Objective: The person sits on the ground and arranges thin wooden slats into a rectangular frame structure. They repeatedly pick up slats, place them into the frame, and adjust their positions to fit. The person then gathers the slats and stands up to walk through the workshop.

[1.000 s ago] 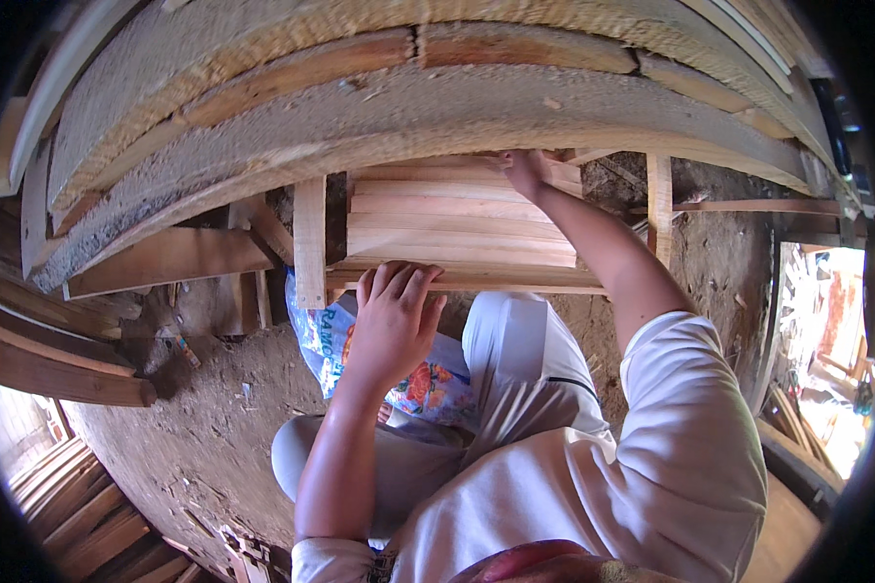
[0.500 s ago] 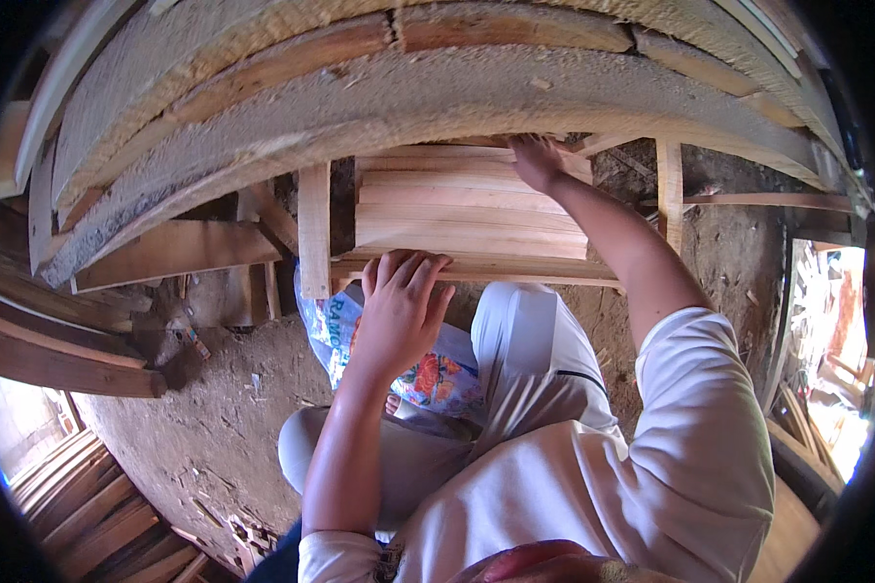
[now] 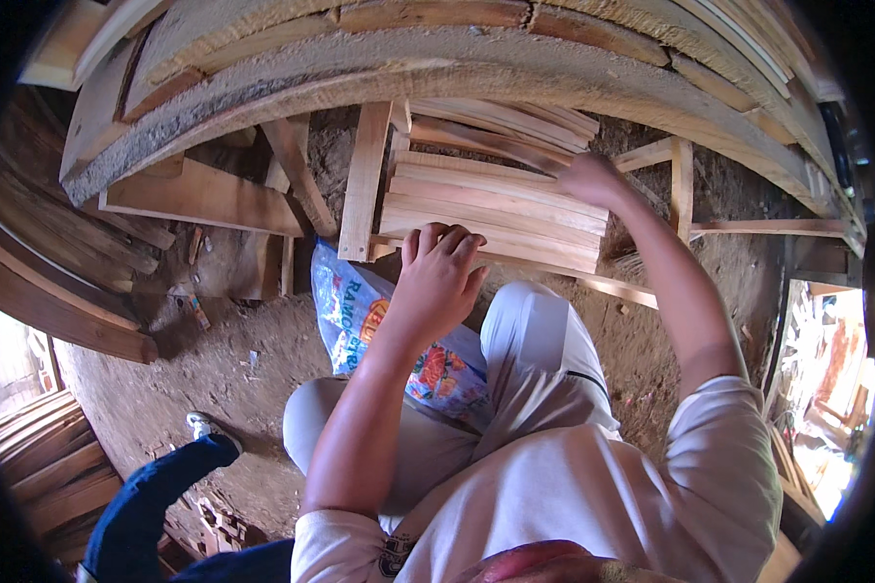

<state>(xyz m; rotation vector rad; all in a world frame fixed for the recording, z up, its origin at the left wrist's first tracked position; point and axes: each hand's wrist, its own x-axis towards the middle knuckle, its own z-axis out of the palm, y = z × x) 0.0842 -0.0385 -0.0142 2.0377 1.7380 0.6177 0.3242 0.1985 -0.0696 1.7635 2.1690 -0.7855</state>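
Pale wooden slats (image 3: 496, 206) stacked below rough wooden bench (image 3: 437, 60)

At their near-left corner, the left hand (image 3: 439, 277) is laid half open, empty. The right hand (image 3: 594, 181) is curled at the right end of 1 brown slat (image 3: 486, 143); its hold cannot be told.

Lettering and marks: one bag, one shirt

Item 1. Bag (image 3: 336, 309), pale blue plastic with a flower print. Two pieces of lettering: a line of dark blue-green capitals (image 3: 354, 316) running down its left side, turned sideways, large enough to read in part; beside it, orange-red lettering (image 3: 374, 316), bolder, partly hidden, not fully legible.

Item 2. Shirt (image 3: 564, 476), pale. One dark, blocky print (image 3: 395, 555) by the left sleeve, near the lower edge of the view; foreshortened, unreadable.
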